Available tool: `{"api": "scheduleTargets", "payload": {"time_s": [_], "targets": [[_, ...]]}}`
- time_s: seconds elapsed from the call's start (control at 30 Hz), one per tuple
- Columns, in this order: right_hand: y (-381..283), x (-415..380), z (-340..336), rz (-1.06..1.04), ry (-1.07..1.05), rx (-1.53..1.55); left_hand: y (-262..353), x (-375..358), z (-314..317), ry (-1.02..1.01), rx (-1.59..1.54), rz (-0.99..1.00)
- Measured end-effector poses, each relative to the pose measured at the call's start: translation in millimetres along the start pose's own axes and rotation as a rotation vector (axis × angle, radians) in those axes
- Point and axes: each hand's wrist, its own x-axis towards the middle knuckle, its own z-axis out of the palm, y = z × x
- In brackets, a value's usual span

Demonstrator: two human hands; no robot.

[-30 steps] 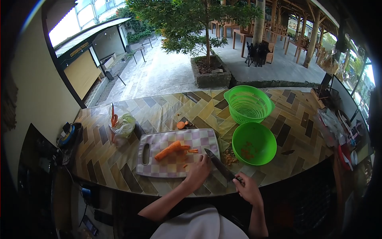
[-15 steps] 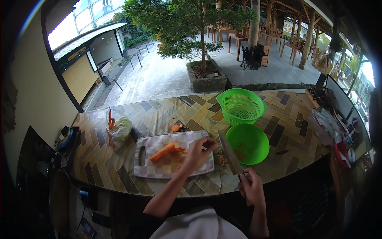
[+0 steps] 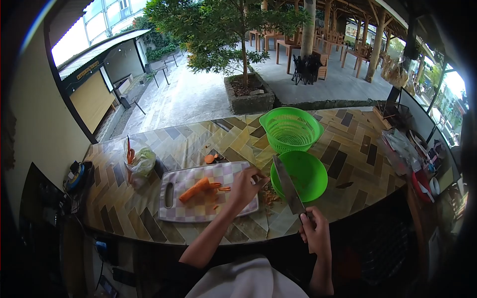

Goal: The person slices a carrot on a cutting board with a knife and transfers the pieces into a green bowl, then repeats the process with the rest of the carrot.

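Note:
My right hand (image 3: 315, 229) is wrapped round the handle of a large kitchen knife (image 3: 289, 186). The blade points away from me, over the left part of a green bowl (image 3: 313, 176). Small orange bits lie in the bowl, partly behind the blade. My left hand (image 3: 247, 185) is above the right end of a checked cutting board (image 3: 174, 211), fingers curled in a pinch; whatever is in them is too small to make out. A peeled carrot (image 3: 195, 190) lies on the board, with cut carrot strips (image 3: 223, 188) at its right end.
Behind the bowl stands a green colander (image 3: 292, 130). Carrot end pieces (image 3: 209, 159) lie beyond the board, and chopped scraps (image 3: 271, 197) lie between board and bowl. A plastic bag of vegetables (image 3: 141, 163) sits at the left. Assorted items (image 3: 422, 186) crowd the table's right end.
The whole view has shifted a little. Relative to the table, the knife and my right hand have moved right, further over the bowl. My left hand has also edged right, still pinched.

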Motion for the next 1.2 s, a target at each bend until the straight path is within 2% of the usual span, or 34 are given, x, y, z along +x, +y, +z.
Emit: {"api": "scheduleTargets", "payload": {"time_s": [0.1,0.23,0.33,0.53,0.67,0.77,0.87,0.97,1.07,1.17,1.2], "targets": [[5.0,1.5,6.1,0.017,-0.124,0.02,-31.8,-24.2,-32.4,-0.065,-0.062,-0.176],[18.9,12.5,22.5,0.047,-0.258,-0.073,-49.8,-55.1,-50.0,-0.215,0.084,-0.31],[23.8,16.9,33.1,0.069,-0.306,-0.068,-40.2,-65.6,-44.8,-0.139,0.1,-0.324],[27.3,20.1,35.2,0.091,-0.314,-0.069,-51.8,-77.5,-39.8,-0.086,0.129,-0.185],[24.8,18.8,33.2,0.072,-0.308,-0.077,-39.2,-77.3,-43.6,-0.108,0.15,-0.184],[26.2,16.5,32.5,0.073,-0.307,-0.082,-43.6,-80.8,-40.0,-0.081,0.237,-0.061],[29.2,13.5,32.3,0.088,-0.31,-0.079,-50.2,-83.6,-33.9,-0.058,0.249,-0.055],[27.0,11.0,30.9,0.1,-0.313,-0.089,-51.4,-79.4,-35.4,-0.038,0.328,0.075],[26.8,11.5,29.4,0.09,-0.306,-0.091,-47.0,-71.0,-37.4,-0.013,0.076,-0.133],[20.4,10.7,27.1,0.095,-0.3,-0.115,-45.3,-64.5,-37.7,0.124,-0.001,-0.174],[16.8,10.5,26.8,0.102,-0.312,-0.143,-45.9,-65.3,-38.4,0.096,0.005,-0.182]]}}
